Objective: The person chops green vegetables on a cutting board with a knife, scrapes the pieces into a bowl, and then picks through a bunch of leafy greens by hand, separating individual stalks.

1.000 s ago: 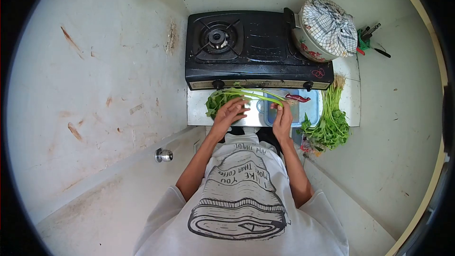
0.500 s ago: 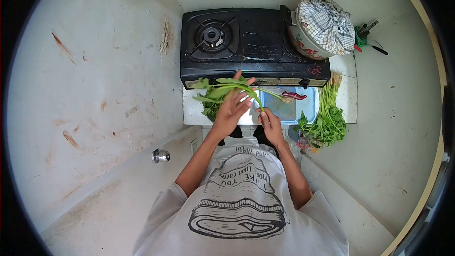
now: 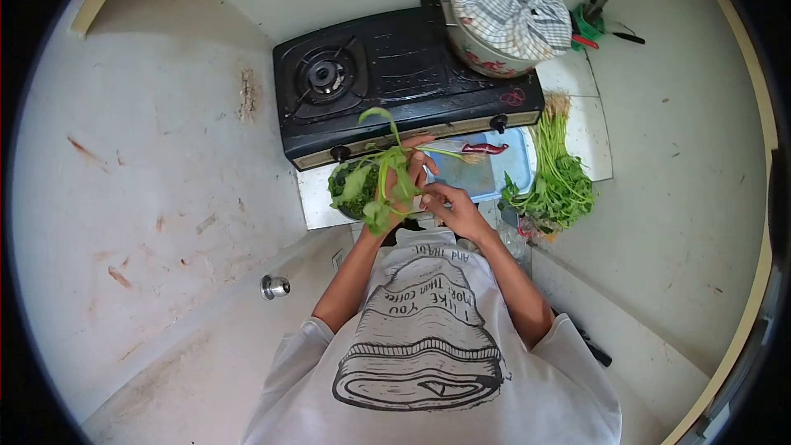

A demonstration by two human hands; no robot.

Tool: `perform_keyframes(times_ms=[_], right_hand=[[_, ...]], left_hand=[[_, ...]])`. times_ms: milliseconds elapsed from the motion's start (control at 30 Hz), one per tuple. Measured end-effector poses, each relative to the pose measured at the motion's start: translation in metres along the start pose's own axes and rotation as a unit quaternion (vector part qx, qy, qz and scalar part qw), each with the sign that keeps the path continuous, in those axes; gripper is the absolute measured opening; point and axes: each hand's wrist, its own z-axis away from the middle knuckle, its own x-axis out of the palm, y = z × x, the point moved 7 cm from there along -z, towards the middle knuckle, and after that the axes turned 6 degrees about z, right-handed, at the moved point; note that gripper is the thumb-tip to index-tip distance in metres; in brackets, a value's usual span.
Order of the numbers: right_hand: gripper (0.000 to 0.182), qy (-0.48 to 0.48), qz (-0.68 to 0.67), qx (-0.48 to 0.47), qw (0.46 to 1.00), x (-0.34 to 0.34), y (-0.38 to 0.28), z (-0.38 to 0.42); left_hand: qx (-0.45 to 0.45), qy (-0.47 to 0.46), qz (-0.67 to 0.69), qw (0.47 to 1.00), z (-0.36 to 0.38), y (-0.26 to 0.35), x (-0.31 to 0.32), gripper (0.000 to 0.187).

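A leafy green sprig (image 3: pixel 404 185) hangs over my left hand (image 3: pixel 418 163), its leaves covering much of the palm and wrist. The fingers of my left hand are curled around its stem. My right hand (image 3: pixel 451 208) is closed in a pinch at the sprig's lower right, close to the left fingertips. Below and left of the sprig, a dark bowl (image 3: pixel 342 211) holds picked green leaves (image 3: pixel 357 188). Just beyond my hands lies a blue tray (image 3: pixel 515 166), with a long red chilli (image 3: pixel 486 149) and a pale rooted stalk end over it.
A black gas stove (image 3: pixel 404 74) spans the back of the counter. On its right stands a flowered pot (image 3: pixel 486 59) with a checked cloth (image 3: pixel 511 12) over its lid. A bunch of rooted greens (image 3: pixel 560 169) lies at right. Utensils stand in a green holder (image 3: pixel 587 23).
The sprig has swung from pointing left to hanging down over my left hand and wrist. My left hand has gone from spread to curled. The view has tilted and shifted.
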Motion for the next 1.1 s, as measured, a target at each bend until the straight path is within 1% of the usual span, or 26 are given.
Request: perform_keyframes(times_ms=[33, 67, 133, 167, 200, 233, 300, 333, 367, 467, 500, 533, 567, 600, 633, 667, 700, 733, 800, 867, 933, 1033, 1100], right_hand=[[0.021, 0.017, 0.02, -0.018, 0.999, -0.011, 0.003, 0.004], [0.021, 0.035, 0.04, -0.036, 0.998, -0.023, 0.009, 0.009], [0.021, 0.072, 0.045, 0.002, 0.996, -0.044, 0.045, 0.018], [0.02, 0.09, 0.034, 0.02, 0.995, -0.055, 0.063, 0.023], [0.02, 0.109, 0.024, 0.038, 0.993, -0.066, 0.078, 0.031], [0.019, 0.128, 0.046, 0.072, 0.988, -0.078, 0.091, 0.04], [0.019, 0.205, 0.103, 0.075, 0.97, -0.102, 0.126, 0.06], [0.019, 0.242, 0.13, 0.077, 0.958, -0.113, 0.138, 0.07], [0.018, 0.266, 0.143, 0.1, 0.948, -0.125, 0.139, 0.081], [0.016, 0.315, 0.176, 0.108, 0.926, -0.146, 0.185, 0.111], [0.017, 0.288, 0.171, 0.135, 0.933, -0.15, 0.195, 0.117], [0.018, 0.279, 0.195, 0.119, 0.933, -0.154, 0.198, 0.123], [0.02, 0.268, 0.22, 0.103, 0.932, -0.156, 0.2, 0.127], [0.022, 0.257, 0.243, 0.087, 0.931, -0.158, 0.202, 0.131], [0.026, 0.22, 0.246, 0.127, 0.935, -0.158, 0.212, 0.135], [0.026, 0.206, 0.26, 0.138, 0.933, -0.16, 0.217, 0.138], [0.026, 0.192, 0.274, 0.148, 0.931, -0.16, 0.229, 0.14], [0.026, 0.177, 0.288, 0.157, 0.928, -0.16, 0.24, 0.142], [0.027, 0.178, 0.304, 0.195, 0.916, -0.167, 0.261, 0.149], [0.028, 0.177, 0.325, 0.225, 0.901, -0.176, 0.278, 0.157], [0.029, 0.178, 0.353, 0.247, 0.885, -0.188, 0.283, 0.164], [0.031, 0.147, 0.353, 0.284, 0.879, -0.205, 0.287, 0.172], [0.031, 0.092, 0.291, 0.242, 0.921, -0.212, 0.285, 0.17]], left_hand=[[0.005, 0.003, -0.033, 0.999, -0.004, -0.004, 0.009, 0.037], [-0.009, -0.01, -0.051, 0.999, -0.007, -0.007, 0.019, 0.038], [-0.039, -0.036, -0.087, 0.995, -0.012, -0.013, 0.039, 0.04], [-0.034, -0.055, -0.1, 0.993, -0.016, -0.016, 0.05, 0.037], [-0.029, -0.07, -0.111, 0.991, -0.02, -0.021, 0.06, 0.038], [-0.022, -0.086, -0.121, 0.989, -0.024, -0.027, 0.07, 0.039], [-0.016, -0.121, -0.14, 0.983, -0.032, -0.033, 0.091, 0.038], [0.011, -0.127, -0.149, 0.981, -0.039, -0.053, 0.093, 0.036], [0.038, -0.132, -0.157, 0.978, -0.046, -0.089, 0.087, 0.034], [0.018, -0.164, -0.111, 0.98, -0.044, -0.091, 0.113, 0.032], [-0.017, -0.16, -0.088, 0.983, -0.046, -0.073, 0.134, 0.036], [-0.052, -0.155, -0.064, 0.984, -0.047, -0.069, 0.149, 0.04], [-0.011, -0.183, -0.111, 0.977, -0.053, -0.075, 0.158, 0.032], [-0.044, -0.188, -0.134, 0.972, -0.054, -0.077, 0.168, 0.03], [-0.077, -0.193, -0.156, 0.966, -0.055, -0.073, 0.18, 0.029], [-0.109, -0.197, -0.18, 0.958, -0.055, -0.074, 0.189, 0.028], [-0.081, -0.2, -0.154, 0.964, -0.057, -0.081, 0.196, 0.03], [-0.092, -0.195, -0.158, 0.963, -0.058, -0.083, 0.202, 0.029], [-0.114, -0.184, -0.167, 0.962, -0.062, -0.084, 0.211, 0.026], [-0.097, -0.172, -0.181, 0.964, -0.067, -0.086, 0.218, 0.026], [-0.086, -0.16, -0.187, 0.965, -0.071, -0.089, 0.225, 0.027], [-0.079, -0.137, -0.17, 0.973, -0.076, -0.095, 0.232, 0.031], [-0.07, -0.111, -0.139, 0.982, -0.078, -0.095, 0.236, 0.035]])
